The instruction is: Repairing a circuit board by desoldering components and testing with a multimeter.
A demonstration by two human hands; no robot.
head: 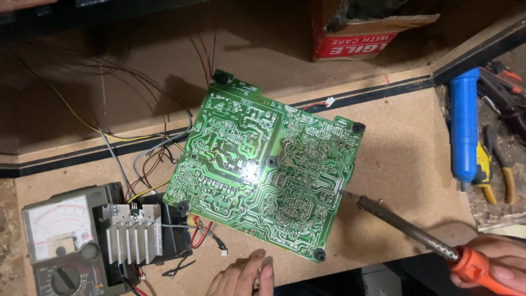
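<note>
While a multimeter [60, 241] and finned heatsink [134, 233] crowd the counter [405, 164], a green circuit board [263, 164] is seen solder-side up; right grip [501, 263] clenched on soldering iron [405, 225], left grip [244, 277] released.

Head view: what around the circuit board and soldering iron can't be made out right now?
- Circuit board: component side faces down, hidden.
- Soldering iron tip: too thin to tell whether it touches the board's edge.
- Right hand: cut off by the frame's corner.
- Left hand: cut off by the bottom edge.
- Analog multimeter: partly behind the heat sink.
</note>
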